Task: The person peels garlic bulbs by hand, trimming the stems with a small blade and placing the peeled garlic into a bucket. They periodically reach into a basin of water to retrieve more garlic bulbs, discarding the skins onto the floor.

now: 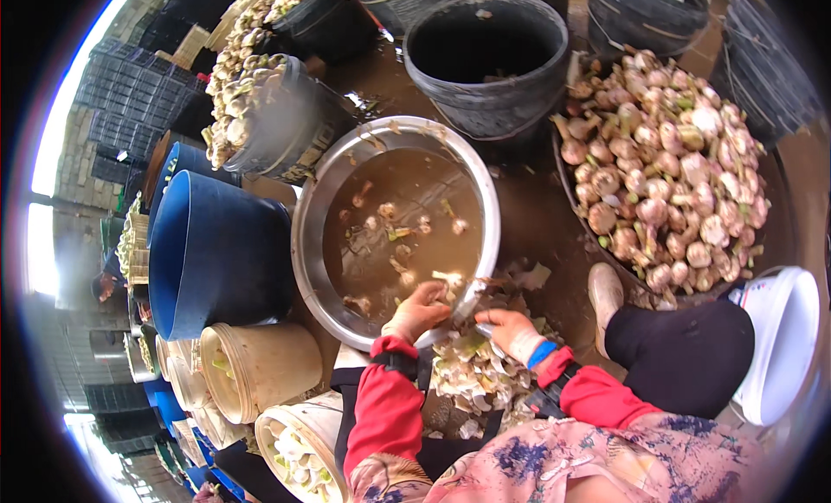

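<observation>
My left hand (420,312) is closed around a garlic bulb (449,280) at the near rim of a wide metal basin (309,269). Just right of it, my right hand (512,333) grips what looks like a small knife (486,329), its metal part pointing left and mostly hidden by the fingers. Brownish water fills the basin, with several garlic bulbs (386,211) floating in it. Below both hands lies a heap of pale garlic peelings and trimmings (481,375).
A large mound of garlic bulbs (662,170) rises at the right, beside my leg and a white bucket (779,351). Black tubs (485,96) stand beyond the basin. A blue barrel (225,252) and cream buckets (277,369) line the left. The floor (528,204) is wet and brown.
</observation>
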Demonstrator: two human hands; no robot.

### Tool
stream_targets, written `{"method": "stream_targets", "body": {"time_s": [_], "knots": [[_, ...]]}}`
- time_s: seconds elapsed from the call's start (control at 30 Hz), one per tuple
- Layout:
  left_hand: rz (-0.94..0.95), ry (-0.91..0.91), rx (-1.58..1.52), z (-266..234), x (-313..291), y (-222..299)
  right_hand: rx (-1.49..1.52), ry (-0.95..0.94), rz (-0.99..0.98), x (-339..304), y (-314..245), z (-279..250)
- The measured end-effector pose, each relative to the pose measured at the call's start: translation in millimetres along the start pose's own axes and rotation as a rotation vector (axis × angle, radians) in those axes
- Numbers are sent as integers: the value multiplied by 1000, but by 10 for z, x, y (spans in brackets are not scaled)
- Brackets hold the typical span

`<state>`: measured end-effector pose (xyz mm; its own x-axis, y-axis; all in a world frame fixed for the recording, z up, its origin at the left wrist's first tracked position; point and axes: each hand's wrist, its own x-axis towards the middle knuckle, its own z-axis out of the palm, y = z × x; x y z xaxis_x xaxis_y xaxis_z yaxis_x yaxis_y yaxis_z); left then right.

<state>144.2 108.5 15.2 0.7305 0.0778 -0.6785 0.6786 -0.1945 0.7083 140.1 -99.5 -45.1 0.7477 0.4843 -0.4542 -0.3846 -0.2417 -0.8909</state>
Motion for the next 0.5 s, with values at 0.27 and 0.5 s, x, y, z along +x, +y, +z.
{"method": "stream_targets", "body": {"time_s": [0.27, 0.5], "knots": [[295, 351, -159, 920, -1071, -10, 574, -183, -73, -159, -291, 153], [420, 836, 537, 1426, -1213, -203, 189, -100, -86, -402, -332, 205]]}}
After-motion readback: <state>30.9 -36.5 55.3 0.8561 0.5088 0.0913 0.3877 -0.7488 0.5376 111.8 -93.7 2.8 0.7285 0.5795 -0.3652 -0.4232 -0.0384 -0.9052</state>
